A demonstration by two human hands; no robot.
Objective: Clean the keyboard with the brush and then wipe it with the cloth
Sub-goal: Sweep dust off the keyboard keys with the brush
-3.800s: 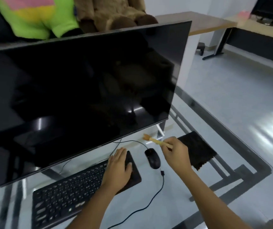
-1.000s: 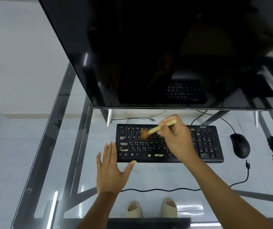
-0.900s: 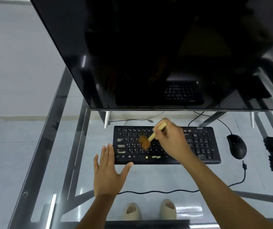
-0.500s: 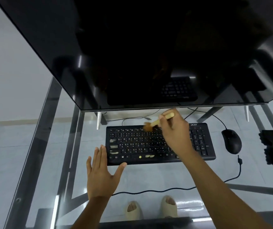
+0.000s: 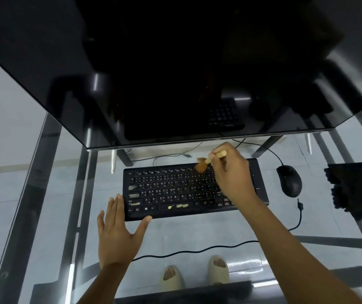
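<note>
A black keyboard (image 5: 171,191) lies on the glass desk under the monitor's lower edge. My right hand (image 5: 232,174) pinches a small wooden-handled brush (image 5: 206,162), its brown bristles on the top key row right of centre. My left hand (image 5: 118,231) lies flat on the glass with straight fingers, its thumb and fingertips against the keyboard's front-left corner. A black cloth (image 5: 357,187) lies at the desk's right side, partly cut off by the frame edge.
A large black monitor (image 5: 175,69) overhangs the far side of the keyboard. A black mouse (image 5: 289,181) sits between keyboard and cloth, and its cable (image 5: 197,251) runs along the glass desk (image 5: 44,194) in front of the keyboard. My feet in sandals show through the glass.
The brush has swept from the keyboard's left-centre keys up and to the right along the top row. My left hand has stayed flat at the front-left corner. The view has tilted down.
</note>
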